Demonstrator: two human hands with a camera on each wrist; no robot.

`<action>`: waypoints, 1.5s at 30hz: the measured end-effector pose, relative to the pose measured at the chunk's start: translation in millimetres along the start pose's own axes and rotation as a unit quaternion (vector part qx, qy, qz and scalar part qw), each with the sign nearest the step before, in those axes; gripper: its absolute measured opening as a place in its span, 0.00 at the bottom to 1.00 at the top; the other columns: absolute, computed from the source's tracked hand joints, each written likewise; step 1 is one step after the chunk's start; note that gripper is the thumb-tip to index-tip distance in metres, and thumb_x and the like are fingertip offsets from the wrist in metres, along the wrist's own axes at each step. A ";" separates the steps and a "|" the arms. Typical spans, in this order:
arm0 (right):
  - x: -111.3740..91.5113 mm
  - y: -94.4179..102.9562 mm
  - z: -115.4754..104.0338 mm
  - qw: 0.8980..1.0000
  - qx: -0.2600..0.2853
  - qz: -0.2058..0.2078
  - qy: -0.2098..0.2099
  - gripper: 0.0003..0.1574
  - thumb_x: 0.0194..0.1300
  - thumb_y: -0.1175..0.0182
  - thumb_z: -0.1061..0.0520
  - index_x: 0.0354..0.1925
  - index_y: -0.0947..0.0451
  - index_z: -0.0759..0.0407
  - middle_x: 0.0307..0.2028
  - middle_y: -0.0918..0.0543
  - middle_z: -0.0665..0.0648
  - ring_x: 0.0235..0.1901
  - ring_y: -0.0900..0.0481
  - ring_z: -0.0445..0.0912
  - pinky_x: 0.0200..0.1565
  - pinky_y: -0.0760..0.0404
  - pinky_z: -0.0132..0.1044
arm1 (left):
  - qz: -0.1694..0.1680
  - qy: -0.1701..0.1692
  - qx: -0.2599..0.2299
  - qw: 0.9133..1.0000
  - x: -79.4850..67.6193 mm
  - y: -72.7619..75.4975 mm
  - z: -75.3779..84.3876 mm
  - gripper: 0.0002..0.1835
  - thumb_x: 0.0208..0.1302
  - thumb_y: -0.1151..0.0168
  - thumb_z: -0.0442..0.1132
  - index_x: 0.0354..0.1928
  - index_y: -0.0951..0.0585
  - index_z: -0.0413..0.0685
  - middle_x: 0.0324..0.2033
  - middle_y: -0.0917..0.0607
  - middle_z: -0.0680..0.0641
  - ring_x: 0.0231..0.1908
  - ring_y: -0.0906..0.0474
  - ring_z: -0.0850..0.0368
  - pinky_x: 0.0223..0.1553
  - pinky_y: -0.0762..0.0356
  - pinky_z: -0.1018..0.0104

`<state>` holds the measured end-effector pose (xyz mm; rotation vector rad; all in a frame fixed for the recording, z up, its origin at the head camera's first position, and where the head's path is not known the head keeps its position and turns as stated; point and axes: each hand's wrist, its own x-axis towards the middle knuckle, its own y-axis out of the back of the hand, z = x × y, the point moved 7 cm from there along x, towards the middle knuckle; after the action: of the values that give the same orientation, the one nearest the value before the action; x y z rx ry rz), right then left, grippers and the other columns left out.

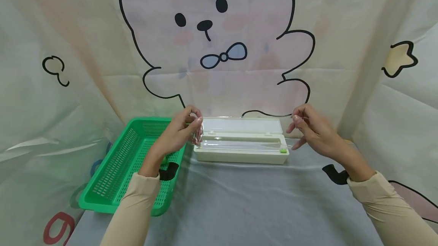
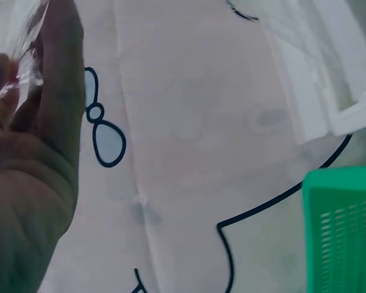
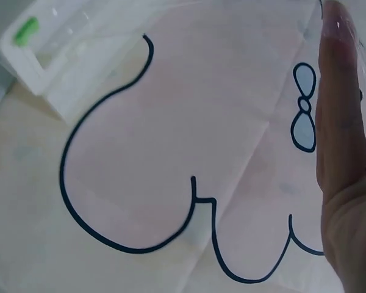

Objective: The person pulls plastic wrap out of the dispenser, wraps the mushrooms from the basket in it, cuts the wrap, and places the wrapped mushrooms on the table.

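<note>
A white cling film dispenser stands on the grey cloth with its lid raised at the back. At its front right corner is a green slider cutter. Thin clear cling film stretches above the box from one hand to the other. My left hand pinches the film's crinkled edge by the box's left end. Beyond the right end, my right hand pinches the other side between thumb and forefinger. The left wrist view shows the bunched film at the fingers.
A green perforated basket sits left of the dispenser, under my left forearm, with a small green item partly hidden inside. Grey cloth covers the table in front. Behind hangs a curtain printed with a cartoon bear.
</note>
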<state>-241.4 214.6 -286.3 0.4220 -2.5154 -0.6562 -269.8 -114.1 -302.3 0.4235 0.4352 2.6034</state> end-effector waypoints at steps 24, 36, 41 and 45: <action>-155.6 -113.2 75.4 0.989 -0.026 -0.146 -0.016 0.07 0.69 0.34 0.60 0.38 0.20 0.46 0.36 0.20 0.39 0.37 0.22 0.34 0.37 0.20 0.35 | -0.245 0.092 0.057 0.964 -111.7 -109.8 -95.1 0.04 0.72 0.40 0.35 0.37 0.19 0.49 0.35 0.19 0.59 0.41 0.25 0.67 0.49 0.24 0.66; -183.9 -144.4 105.2 0.967 -0.155 -0.189 -0.076 0.12 0.64 0.30 0.44 0.25 0.17 0.42 0.30 0.32 0.34 0.32 0.37 0.32 0.30 0.33 0.32 | -0.222 0.043 0.239 0.944 -119.4 -135.7 -117.8 0.07 0.60 0.27 0.41 0.25 0.12 0.51 0.28 0.19 0.65 0.32 0.28 0.73 0.37 0.28 0.74; -182.1 -147.0 105.2 0.958 -0.243 -0.138 -0.068 0.14 0.60 0.27 0.44 0.26 0.23 0.40 0.28 0.33 0.33 0.29 0.37 0.32 0.30 0.33 0.35 | -0.182 0.074 0.218 0.956 -116.3 -137.6 -125.1 0.05 0.64 0.28 0.42 0.34 0.10 0.49 0.32 0.14 0.61 0.37 0.22 0.69 0.40 0.23 0.70; -176.7 -145.5 96.2 0.944 -0.326 -0.031 -0.044 0.21 0.52 0.22 0.41 0.38 0.20 0.47 0.36 0.30 0.41 0.37 0.31 0.38 0.39 0.26 0.41 | -0.150 0.050 0.200 0.967 -110.5 -136.1 -126.3 0.09 0.68 0.31 0.44 0.36 0.12 0.47 0.32 0.15 0.59 0.37 0.22 0.66 0.41 0.23 0.70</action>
<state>-123.3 200.5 -504.2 0.2266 -2.1903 -1.4897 -169.4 -82.2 -491.0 0.3253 0.9872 2.2447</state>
